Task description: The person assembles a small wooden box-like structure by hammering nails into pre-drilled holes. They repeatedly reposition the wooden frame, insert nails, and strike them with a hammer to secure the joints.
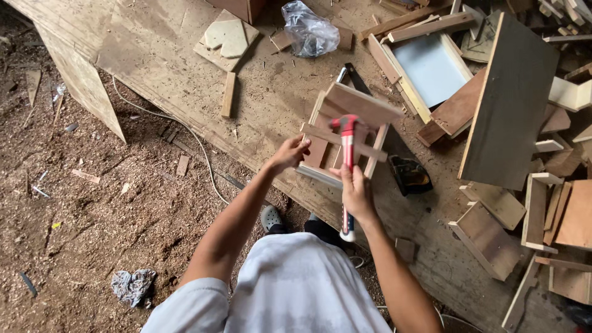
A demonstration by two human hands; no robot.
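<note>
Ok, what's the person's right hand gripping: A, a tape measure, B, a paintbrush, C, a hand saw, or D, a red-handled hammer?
D: the right hand is closed around a red-handled hammer raised over the small wooden frame, which the left hand steadies.

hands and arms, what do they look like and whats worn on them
Both arms are bare from the short sleeves of a light grey t-shirt down. The left hand and right hand are bare too: no gloves, watch, rings or bands visible.
</note>
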